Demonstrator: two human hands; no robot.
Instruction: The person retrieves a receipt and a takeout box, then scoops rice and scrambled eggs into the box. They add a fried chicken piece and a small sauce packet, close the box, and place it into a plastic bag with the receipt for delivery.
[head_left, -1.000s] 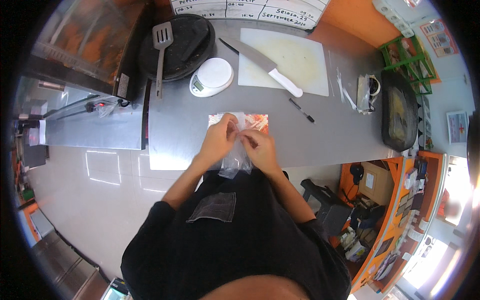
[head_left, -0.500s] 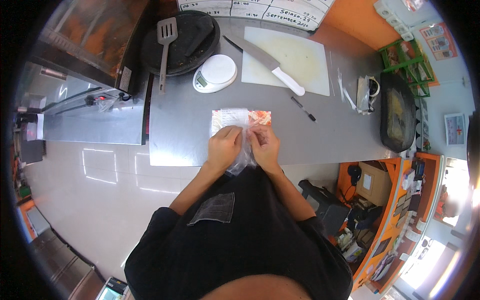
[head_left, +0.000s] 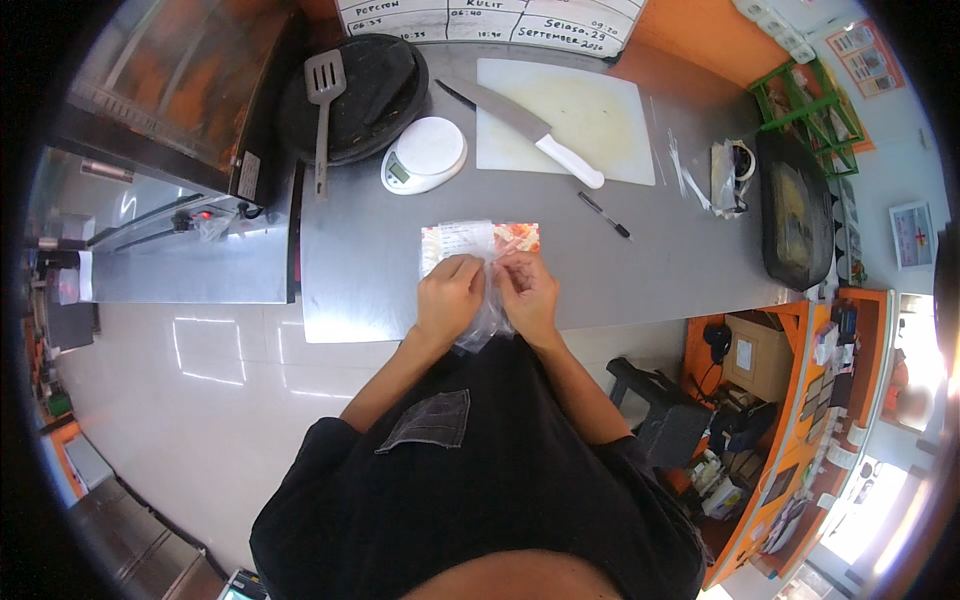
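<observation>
At the table's front edge, both hands are closed on a clear plastic bag. My left hand grips it with curled fingers. Close beside it, my right hand pinches the plastic between thumb and fingers. The bag's lower end hangs over the edge against my dark shirt. Just beyond my fingers lies a printed sheet with an orange and red pattern. A white slip with writing sits at its left. Whether slip and sheet are inside the bag, I cannot tell.
On the metal table are a white kitchen scale, a knife across a cutting board, and a pen. A slotted spatula rests on a dark round pan. White strips and a black tray lie right.
The whole view has shifted slightly as my head moved. Both hands stay on the plastic bag in nearly the same pose.
</observation>
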